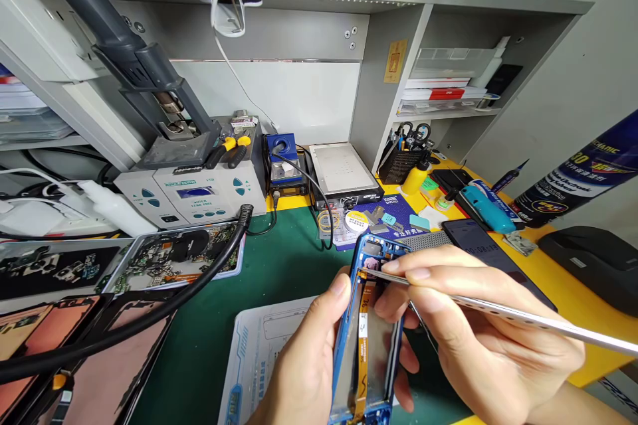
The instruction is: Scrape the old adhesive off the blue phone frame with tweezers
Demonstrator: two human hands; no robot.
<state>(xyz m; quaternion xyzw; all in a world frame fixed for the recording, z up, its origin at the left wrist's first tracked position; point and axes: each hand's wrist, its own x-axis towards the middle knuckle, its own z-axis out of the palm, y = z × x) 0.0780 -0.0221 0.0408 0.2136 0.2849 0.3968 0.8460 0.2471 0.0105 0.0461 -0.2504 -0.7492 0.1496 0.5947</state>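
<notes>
In the head camera's view, a person's left hand (306,348) holds a blue phone frame (383,352) tilted up in front of the body, over a printed pad (249,345) on a green mat (187,352). Its grip is clamped around the frame, thumb at the near edge and fingers curled behind the far one, a hold that seems meant to steady the piece and turn its inner face to the viewer. An orange ribbon cable (363,358) runs down the middle of the frame. The right hand (483,325) pinches a slim metal tool (523,321) like a pen, its grip closed on the shaft close to the tip, likely for fine control; the tip is at the frame's upper part, though whether it touches is too small to tell. A phone showing a timer (493,259) lies beyond the right hand on the yellow desk (543,272), its screen up, perhaps for easy reading. At the back left, yellow-handled cutters (229,149) rest atop a hot-air station (199,189), whose black hose (209,285) sweeps left, apparently clear of the hands.
</notes>
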